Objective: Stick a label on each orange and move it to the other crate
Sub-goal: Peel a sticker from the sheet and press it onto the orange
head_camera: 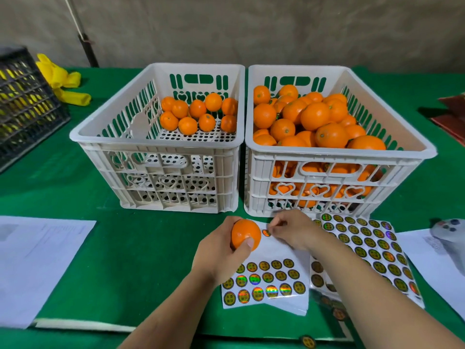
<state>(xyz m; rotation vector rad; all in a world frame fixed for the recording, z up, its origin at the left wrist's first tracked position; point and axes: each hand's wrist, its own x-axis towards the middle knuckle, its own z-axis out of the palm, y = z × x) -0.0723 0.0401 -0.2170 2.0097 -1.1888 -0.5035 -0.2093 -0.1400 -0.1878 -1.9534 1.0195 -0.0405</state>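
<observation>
Even, bright overhead light; soft short shadows beneath the crates (pixel 161 172). Rainbow glare on the label sheets (pixel 266 283), lower centre. Wide-angle bowing and slight blur toward frame edges.

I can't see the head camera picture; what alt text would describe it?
A person's left hand holds an orange while the right hand pinches a round label beside it, above sticker sheets on a green table. Behind stand two white crates: the left crate holds few oranges, the right crate is heaped.

White plastic crates (pixel 161 147) – matt green cloth (pixel 125 248) – holographic stickers (pixel 266 280).
</observation>
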